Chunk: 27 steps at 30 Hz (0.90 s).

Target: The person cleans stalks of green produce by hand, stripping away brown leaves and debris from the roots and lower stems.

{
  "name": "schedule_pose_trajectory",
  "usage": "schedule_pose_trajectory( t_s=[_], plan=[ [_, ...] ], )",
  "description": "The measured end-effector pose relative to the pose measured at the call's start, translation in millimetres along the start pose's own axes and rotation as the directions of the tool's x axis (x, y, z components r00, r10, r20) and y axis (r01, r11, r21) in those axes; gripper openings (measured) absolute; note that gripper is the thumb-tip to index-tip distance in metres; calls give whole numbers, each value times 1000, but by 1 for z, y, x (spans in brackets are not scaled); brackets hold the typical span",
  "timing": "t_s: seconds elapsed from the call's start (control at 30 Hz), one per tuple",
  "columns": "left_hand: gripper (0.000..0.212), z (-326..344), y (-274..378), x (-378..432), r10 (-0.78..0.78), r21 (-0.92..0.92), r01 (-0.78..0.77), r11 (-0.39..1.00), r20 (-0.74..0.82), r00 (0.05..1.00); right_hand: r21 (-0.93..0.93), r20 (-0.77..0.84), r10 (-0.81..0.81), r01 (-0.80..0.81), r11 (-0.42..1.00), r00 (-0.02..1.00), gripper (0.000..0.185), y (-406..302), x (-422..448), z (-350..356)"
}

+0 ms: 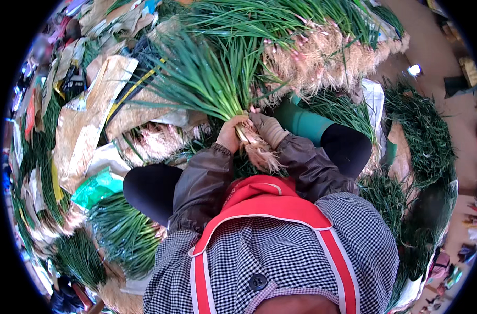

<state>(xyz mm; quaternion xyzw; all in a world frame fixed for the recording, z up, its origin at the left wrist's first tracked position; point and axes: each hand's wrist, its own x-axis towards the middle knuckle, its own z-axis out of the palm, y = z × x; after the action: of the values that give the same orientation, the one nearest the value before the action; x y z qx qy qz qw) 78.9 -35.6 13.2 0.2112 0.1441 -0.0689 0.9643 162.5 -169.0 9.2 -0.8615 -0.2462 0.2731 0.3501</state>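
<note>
Before my chest, my left hand is closed around the pale stems of a bunch of scallions. Its long green leaves fan out to the upper left, and its stringy roots point down towards my red apron. My right hand, in a greyish glove, is at the right side of the bunch, with its fingertips pinching a pinkish stem end. Whether that stem belongs to the same bunch I cannot tell. Just beyond my right hand lies a large heap of scallions with tan roots.
Woven sacks lie at the left, beside a covered root bundle. Another scallion bundle rests near my left knee, by a green plastic sheet. More loose green leaves are piled at the right. A person is at the upper left.
</note>
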Motion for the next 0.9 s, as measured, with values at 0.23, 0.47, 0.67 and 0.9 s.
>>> schedule_pose_trajectory(
  t_s=[0.23,0.47,0.67,0.9],
  plan=[
    [12,12,-3,-1,8,4,-7,1000,-179,984,38,243,-389,392,919,888,42,-2,32,-24],
    [13,5,-10,-3,95,315,26,949,-365,926,-290,-297,207,-294,911,932,36,-58,70,-12],
    [11,-2,-12,3,40,41,-31,999,-231,972,-311,-377,29,-157,937,926,18,-58,37,-3],
    [11,9,-3,-9,77,276,30,961,-369,926,-219,-292,129,-197,956,948,25,-62,33,0]
  ],
)
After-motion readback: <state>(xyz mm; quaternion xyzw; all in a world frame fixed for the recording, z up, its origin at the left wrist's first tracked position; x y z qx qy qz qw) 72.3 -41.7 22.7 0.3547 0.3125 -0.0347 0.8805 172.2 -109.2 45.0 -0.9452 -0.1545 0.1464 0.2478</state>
